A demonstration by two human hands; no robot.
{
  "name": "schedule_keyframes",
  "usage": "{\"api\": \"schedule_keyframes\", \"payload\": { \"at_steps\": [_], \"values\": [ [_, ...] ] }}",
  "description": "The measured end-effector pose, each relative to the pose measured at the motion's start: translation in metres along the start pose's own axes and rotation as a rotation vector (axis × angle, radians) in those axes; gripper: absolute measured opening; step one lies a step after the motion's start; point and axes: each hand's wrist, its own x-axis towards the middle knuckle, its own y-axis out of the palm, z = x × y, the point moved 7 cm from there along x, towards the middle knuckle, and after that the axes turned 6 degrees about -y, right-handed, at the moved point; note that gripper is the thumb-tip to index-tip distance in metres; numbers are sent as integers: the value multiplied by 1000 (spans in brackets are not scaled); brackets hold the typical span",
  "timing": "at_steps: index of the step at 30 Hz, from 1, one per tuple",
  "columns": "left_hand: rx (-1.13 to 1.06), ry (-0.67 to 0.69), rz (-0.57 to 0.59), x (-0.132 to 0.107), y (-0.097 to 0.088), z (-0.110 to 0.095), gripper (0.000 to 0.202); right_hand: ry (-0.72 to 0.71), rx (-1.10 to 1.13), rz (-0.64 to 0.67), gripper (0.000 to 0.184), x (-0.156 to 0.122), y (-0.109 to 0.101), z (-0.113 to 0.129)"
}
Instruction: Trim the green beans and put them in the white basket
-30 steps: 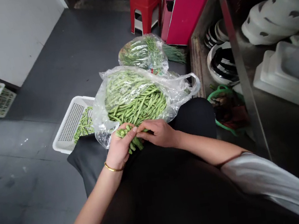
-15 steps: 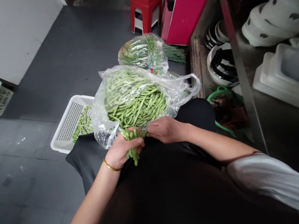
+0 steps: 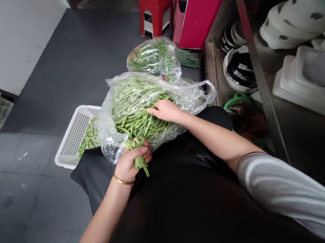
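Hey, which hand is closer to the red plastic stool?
Right. The right hand is at the green beans in the clear plastic bag, short of the red plastic stool; the left hand, gripping a bean bunch, is farther from it.

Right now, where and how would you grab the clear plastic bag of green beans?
Probably the looped plastic handle of the clear plastic bag, from the right: it sticks out past the loose green beans, and its loop looks open. The near edge seems worse: the left hand, gripping a bean bunch, crowds it.
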Motion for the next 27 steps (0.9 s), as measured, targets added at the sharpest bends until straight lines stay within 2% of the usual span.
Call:
{"api": "schedule_keyframes", "payload": {
  "at_steps": [3,5,8,10,12,15,17,21,24,27],
  "values": [
    [20,-14,-53,2,-1,3,19,123,141,-31,35,30,19,-8],
    [32,-17,-107,2,-4,6,19,192,366,-13,28,30,30,-12],
    [27,6,-220,4,-13,8,19,229,737,52,22,1,41,-11],
    [37,22,-281,6,-17,8,19,185,845,70,20,-31,39,-7],
    [52,15,-305,9,-17,9,20,110,763,23,19,-58,29,-4],
    [68,-12,-289,14,-14,14,20,-12,433,-185,20,-72,6,1],
    [81,-30,-269,16,-11,17,21,-23,244,-247,26,-59,-1,3],
    [94,-55,-227,14,-9,22,23,108,117,-43,40,-3,18,1],
    [90,-74,-236,10,-14,25,23,102,237,-21,34,23,21,4],
    [71,-79,-242,8,-20,27,22,182,597,-135,26,19,7,-8]
  ]
}}
